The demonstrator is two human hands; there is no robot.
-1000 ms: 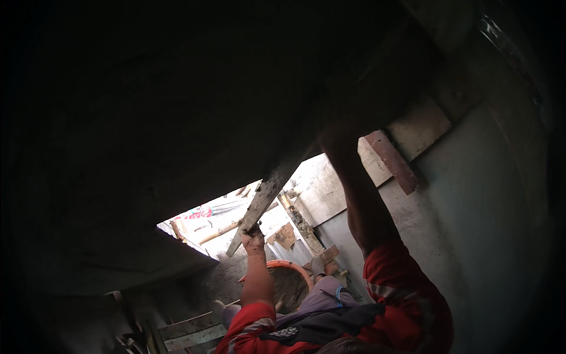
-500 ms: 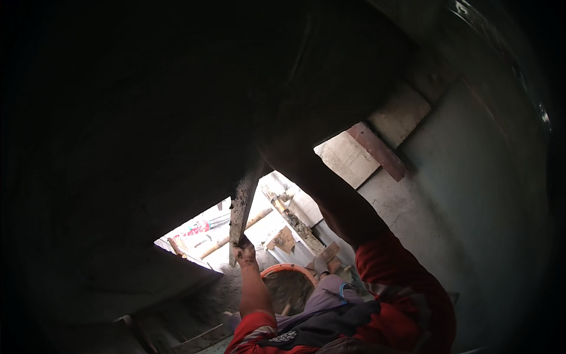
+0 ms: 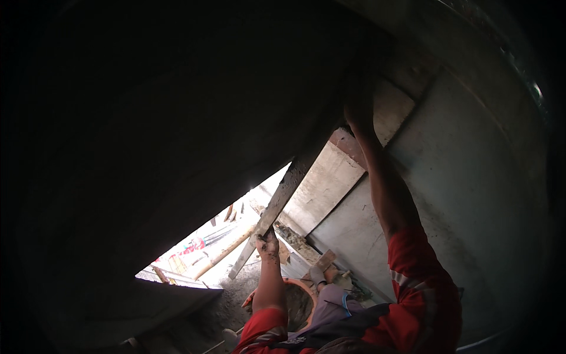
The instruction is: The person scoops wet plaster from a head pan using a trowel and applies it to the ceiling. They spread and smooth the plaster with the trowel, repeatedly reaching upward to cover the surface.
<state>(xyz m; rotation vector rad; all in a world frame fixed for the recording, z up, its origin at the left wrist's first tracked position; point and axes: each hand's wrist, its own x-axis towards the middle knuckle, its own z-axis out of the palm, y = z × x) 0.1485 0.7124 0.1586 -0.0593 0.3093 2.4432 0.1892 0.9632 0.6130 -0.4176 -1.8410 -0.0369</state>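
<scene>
A long, narrow wooden board (image 3: 272,213), spattered with wet mortar, runs slantwise from the lower left up into deep shadow. My left hand (image 3: 268,245) is closed around it near its lower end, and mortar clings to the fingers. At the upper end, my right hand (image 3: 357,117) is raised high on a stretched arm. Its fingers are mostly lost in the dark but look curled over that end of the board. Above both hands spreads a big dark surface (image 3: 194,135), its texture too dim to make out. The board lies against or close to its edge.
Below my left arm stands an orange-rimmed tub (image 3: 309,290) with grey mortar inside. A pale grey wall (image 3: 436,177) rises at the right, with lighter panels (image 3: 321,189) and a reddish-brown block (image 3: 349,148) beside it. Poles (image 3: 221,256) lie in the bright gap at the left.
My right hand has moved right and farther up, and the board's upper end has swung right with it. My left hand has shifted slightly right, still gripping the board.
</scene>
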